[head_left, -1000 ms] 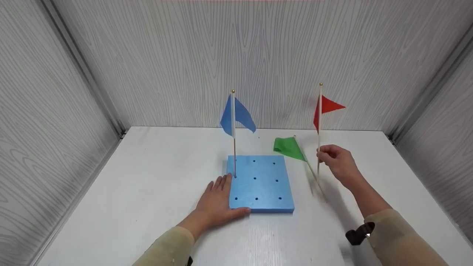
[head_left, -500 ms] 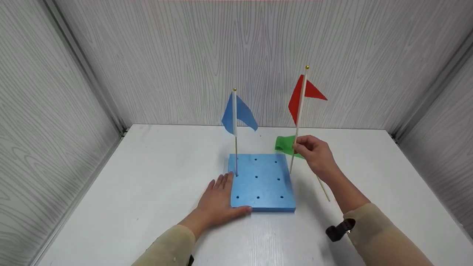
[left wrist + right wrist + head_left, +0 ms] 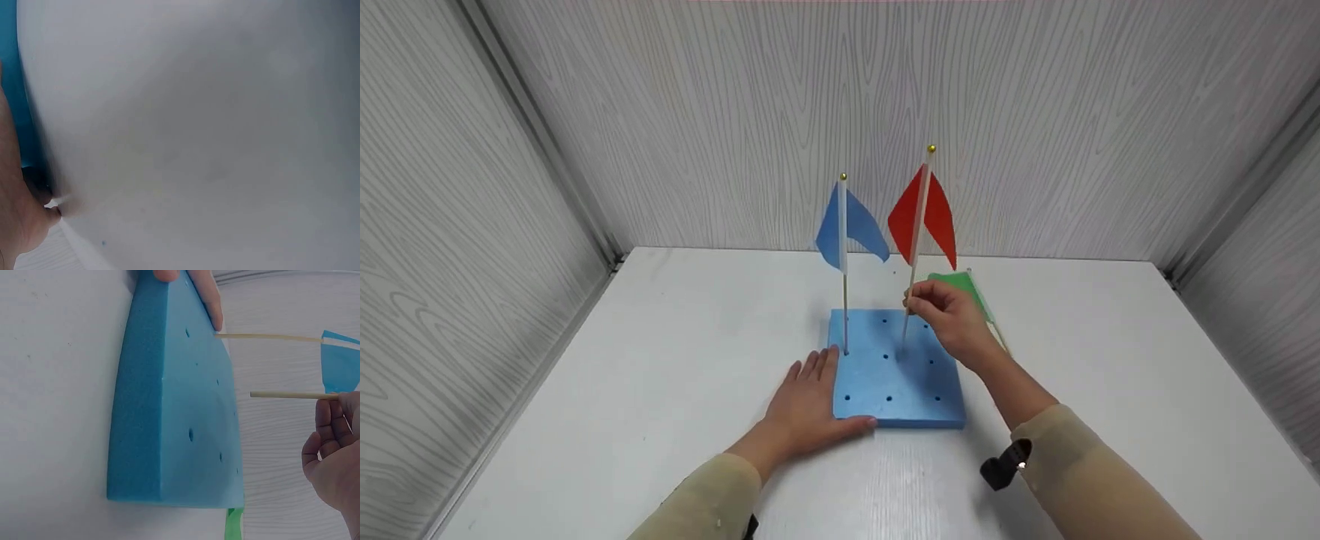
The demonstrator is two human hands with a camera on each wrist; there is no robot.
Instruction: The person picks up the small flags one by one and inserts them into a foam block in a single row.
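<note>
A blue foam block (image 3: 907,390) with rows of small holes lies on the white table. My left hand (image 3: 804,409) rests flat against its left side, fingers straight, thumb along the front edge. A blue flag (image 3: 859,225) stands upright in the left hole of the middle row. Between thumb and fingers my right hand (image 3: 952,315) pinches the wooden stick of a red flag (image 3: 937,217), tilted slightly, over the block. In the right wrist view the stick's lower end (image 3: 253,394) hangs free above the holed face. The left wrist view shows mostly table, with part of my left hand (image 3: 22,208).
A green flag (image 3: 960,282) lies on the table behind and right of the block, partly hidden by my right hand. Pale wood-grain panels (image 3: 735,112) enclose the back and sides of the table (image 3: 682,337).
My right hand has carried the red flag leftward, from beside the green flag to over the block. My left hand has stayed at the block's side.
</note>
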